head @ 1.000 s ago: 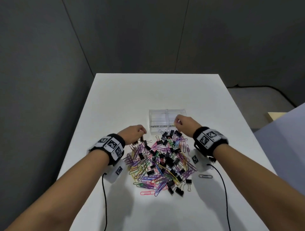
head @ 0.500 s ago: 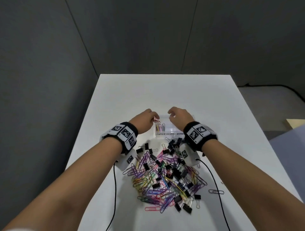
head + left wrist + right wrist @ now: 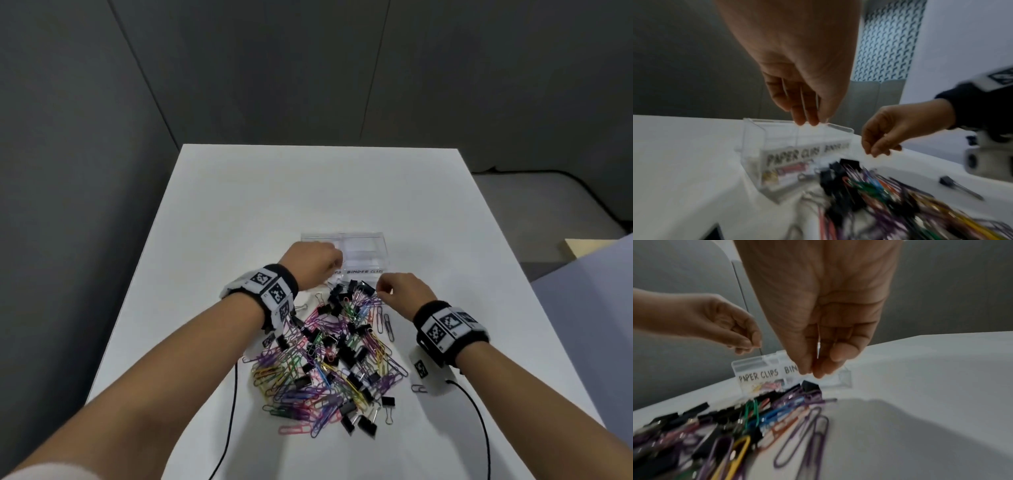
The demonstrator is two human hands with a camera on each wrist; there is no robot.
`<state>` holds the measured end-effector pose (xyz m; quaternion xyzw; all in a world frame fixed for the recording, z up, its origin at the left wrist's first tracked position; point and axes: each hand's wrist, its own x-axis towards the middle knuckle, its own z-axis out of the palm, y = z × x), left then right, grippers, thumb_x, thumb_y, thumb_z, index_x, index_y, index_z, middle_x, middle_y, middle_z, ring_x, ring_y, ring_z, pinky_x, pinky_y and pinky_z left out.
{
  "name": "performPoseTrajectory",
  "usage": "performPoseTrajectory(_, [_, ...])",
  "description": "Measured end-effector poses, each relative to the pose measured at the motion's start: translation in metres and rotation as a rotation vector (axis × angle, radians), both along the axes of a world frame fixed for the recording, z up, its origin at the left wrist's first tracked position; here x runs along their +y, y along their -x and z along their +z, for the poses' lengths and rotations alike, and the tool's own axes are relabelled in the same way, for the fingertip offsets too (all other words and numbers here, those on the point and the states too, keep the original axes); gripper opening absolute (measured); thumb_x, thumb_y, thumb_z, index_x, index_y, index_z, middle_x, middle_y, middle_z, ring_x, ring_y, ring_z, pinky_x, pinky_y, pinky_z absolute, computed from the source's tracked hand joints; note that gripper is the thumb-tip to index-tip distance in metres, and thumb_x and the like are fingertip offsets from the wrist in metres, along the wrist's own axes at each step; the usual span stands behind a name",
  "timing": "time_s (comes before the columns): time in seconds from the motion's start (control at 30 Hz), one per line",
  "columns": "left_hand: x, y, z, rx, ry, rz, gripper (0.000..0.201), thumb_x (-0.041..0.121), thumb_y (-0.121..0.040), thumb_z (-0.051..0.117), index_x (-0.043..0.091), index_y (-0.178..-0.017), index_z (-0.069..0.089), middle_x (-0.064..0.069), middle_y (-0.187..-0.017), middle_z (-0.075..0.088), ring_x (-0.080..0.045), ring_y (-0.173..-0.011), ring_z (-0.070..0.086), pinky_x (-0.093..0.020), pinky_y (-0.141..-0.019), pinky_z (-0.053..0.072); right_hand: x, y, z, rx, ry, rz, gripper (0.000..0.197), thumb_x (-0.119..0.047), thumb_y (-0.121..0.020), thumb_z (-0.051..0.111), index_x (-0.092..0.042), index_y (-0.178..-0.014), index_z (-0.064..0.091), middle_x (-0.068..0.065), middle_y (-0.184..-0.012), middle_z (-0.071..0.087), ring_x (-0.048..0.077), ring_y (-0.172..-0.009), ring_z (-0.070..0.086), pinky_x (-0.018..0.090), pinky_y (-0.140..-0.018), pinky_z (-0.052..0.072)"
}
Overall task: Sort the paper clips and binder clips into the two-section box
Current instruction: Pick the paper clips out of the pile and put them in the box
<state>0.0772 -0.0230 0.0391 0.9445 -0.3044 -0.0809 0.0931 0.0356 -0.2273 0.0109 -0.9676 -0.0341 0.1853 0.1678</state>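
Note:
A clear two-section box (image 3: pixel 366 251) stands just beyond a heap of coloured paper clips and black binder clips (image 3: pixel 329 353). Its labels read PAPER CLIPS and BINDER CLIPS. A few pink and yellow paper clips (image 3: pixel 789 170) lie in the left section. My left hand (image 3: pixel 337 262) hovers over that section with its fingers (image 3: pixel 807 113) hanging down and nothing seen in them. My right hand (image 3: pixel 382 294) hangs above the heap's far right edge, over a black binder clip (image 3: pixel 810 386). Its fingertips are drawn loosely together, and I see nothing held.
The box and heap sit on a white table (image 3: pixel 308 192) with grey partitions behind and to the left. Loose paper clips (image 3: pixel 419 389) lie right of the heap, and a stray binder clip (image 3: pixel 947 181) too. Black cables (image 3: pixel 233 411) trail from both wrists toward the near edge.
My left hand carried a red paper clip from the heap to over the box, and the clip is gone from its fingers. My right hand drew back from the box to the heap.

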Motion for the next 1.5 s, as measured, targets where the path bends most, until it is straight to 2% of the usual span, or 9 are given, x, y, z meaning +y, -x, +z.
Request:
performPoseTrajectory(0.13, [-0.007, 0.031, -0.026, 0.089, -0.183, -0.082, 0.026, 0.025, -0.096, 0.044, 0.011, -0.107, 0.062, -0.004, -0.099, 0.067, -0.020, -0.088, 0.064, -0.027, -0.070, 0.049, 0.002, 0.012, -0.011, -0.052, 0.057, 0.171, 0.027, -0.021, -0.093, 0.053, -0.015, -0.118, 0.060, 0.004, -0.120, 0.061, 0.021, -0.109, 0.056, 0.028, -0.088, 0.045])
performPoseTrajectory(0.3, [0.009, 0.051, -0.043, 0.160, -0.203, 0.111, 0.035, 0.041, -0.092, 0.051, 0.008, -0.105, 0.054, -0.008, -0.105, 0.061, -0.026, -0.090, 0.062, -0.034, -0.071, 0.049, 0.006, 0.020, -0.027, -0.161, 0.158, 0.307, 0.034, -0.015, -0.093, 0.052, -0.019, -0.127, 0.055, 0.005, -0.126, 0.058, 0.026, -0.115, 0.050, 0.034, -0.093, 0.043])
performPoseTrajectory(0.6, [0.012, 0.059, -0.051, 0.167, -0.173, 0.252, 0.031, 0.030, -0.092, 0.055, 0.006, -0.110, 0.057, -0.011, -0.113, 0.060, -0.027, -0.105, 0.055, -0.036, -0.084, 0.047, 0.024, 0.027, -0.035, -0.243, 0.130, 0.285, 0.016, -0.009, -0.091, 0.049, -0.009, -0.098, 0.063, 0.010, -0.104, 0.064, 0.031, -0.100, 0.054, 0.037, -0.080, 0.044])
performPoseTrajectory(0.83, [0.011, 0.055, -0.050, 0.230, -0.128, 0.276, 0.023, 0.021, -0.092, 0.054, 0.010, -0.111, 0.059, -0.010, -0.111, 0.065, -0.028, -0.107, 0.057, -0.035, -0.087, 0.046, 0.025, 0.023, -0.031, -0.167, 0.136, 0.305, 0.019, -0.020, -0.094, 0.050, -0.014, -0.108, 0.060, 0.005, -0.113, 0.061, 0.026, -0.108, 0.050, 0.033, -0.088, 0.041])
performPoseTrajectory(1.03, [0.014, 0.053, -0.047, 0.337, -0.019, 0.278, 0.024, 0.018, -0.094, 0.050, 0.007, -0.113, 0.062, -0.011, -0.117, 0.061, -0.026, -0.106, 0.060, -0.033, -0.089, 0.047, 0.020, 0.024, -0.027, -0.142, 0.120, 0.273, 0.013, -0.017, -0.093, 0.049, -0.012, -0.099, 0.059, 0.006, -0.103, 0.065, 0.024, -0.101, 0.053, 0.033, -0.084, 0.044])
performPoseTrajectory(1.17, [0.020, 0.050, -0.042, 0.355, 0.059, 0.314, 0.024, 0.012, -0.095, 0.047, 0.005, -0.112, 0.064, -0.013, -0.120, 0.058, -0.027, -0.105, 0.059, -0.030, -0.089, 0.046, 0.018, 0.023, -0.020, -0.057, 0.089, 0.266, 0.023, -0.022, -0.093, 0.051, -0.014, -0.114, 0.056, 0.008, -0.105, 0.067, 0.026, -0.098, 0.061, 0.034, -0.084, 0.048])
performPoseTrajectory(1.3, [0.025, 0.049, -0.036, 0.406, 0.084, 0.326, 0.030, 0.009, -0.097, 0.039, 0.005, -0.122, 0.056, -0.015, -0.124, 0.060, -0.028, -0.109, 0.059, -0.031, -0.090, 0.045, 0.021, 0.025, -0.022, -0.068, 0.170, 0.327, 0.026, -0.032, -0.092, 0.054, -0.017, -0.113, 0.054, 0.005, -0.111, 0.063, 0.024, -0.103, 0.057, 0.034, -0.086, 0.046])
performPoseTrajectory(1.4, [0.029, 0.051, -0.033, 0.438, 0.099, 0.326, 0.033, 0.007, -0.098, 0.038, 0.005, -0.129, 0.048, -0.016, -0.129, 0.055, -0.028, -0.115, 0.054, -0.032, -0.093, 0.041, 0.025, 0.025, -0.025, -0.079, 0.180, 0.296, 0.021, -0.029, -0.093, 0.052, -0.016, -0.110, 0.054, 0.006, -0.110, 0.063, 0.025, -0.103, 0.056, 0.033, -0.085, 0.044])
performPoseTrajectory(1.5, [0.037, 0.054, -0.030, 0.482, 0.089, 0.355, 0.030, 0.010, -0.099, 0.032, 0.003, -0.124, 0.047, -0.018, -0.125, 0.055, -0.031, -0.112, 0.053, -0.034, -0.092, 0.041, 0.028, 0.025, -0.026, -0.047, 0.147, 0.256, 0.018, -0.022, -0.094, 0.051, -0.012, -0.108, 0.056, 0.008, -0.109, 0.063, 0.025, -0.102, 0.056, 0.033, -0.084, 0.046])
